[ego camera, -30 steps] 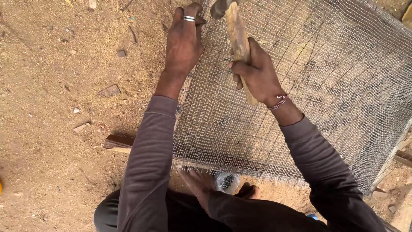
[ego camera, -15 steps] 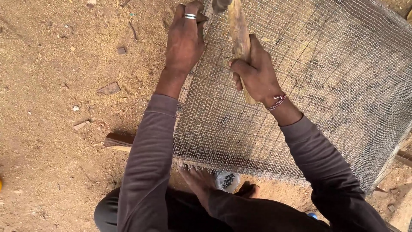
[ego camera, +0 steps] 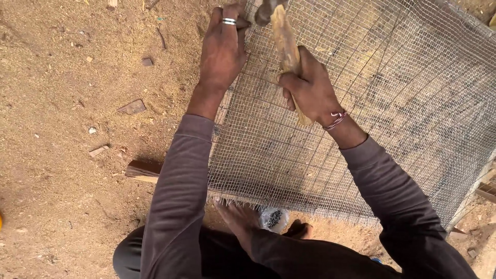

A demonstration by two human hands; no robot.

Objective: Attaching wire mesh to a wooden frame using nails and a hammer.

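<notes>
Head view, looking down on a crouching person at work on sandy, sawdust-strewn ground [ego camera: 62, 77]. A large panel of grey square-grid wire mesh [ego camera: 392, 103] lies tilted across the right half of the picture, its near edge fraying just above the person's bare foot [ego camera: 238, 219]. The right hand [ego camera: 310, 88], with a thin pink-and-white wristband [ego camera: 336, 120], is closed firmly round the pale, worn wooden handle of a hammer [ego camera: 287, 46]; the handle runs up and to the left, and its dark metal head [ego camera: 264, 11] sits at the top edge of the frame, over the mesh's left border. The left hand [ego camera: 223, 49], wearing a silver ring [ego camera: 228, 21] on one finger, lies palm down along that same border, fingers bunched at the top edge right beside the hammer head; whether they pinch anything cannot be told. Both arms wear long dull-purple sleeves [ego camera: 178, 196]. A dark length of wood [ego camera: 143, 170] projects from under the mesh's left corner. A small clear plastic bag of dark nails [ego camera: 274, 218] rests beside the foot. Scattered wood chips and stones [ego camera: 133, 107] lie to the left.
</notes>
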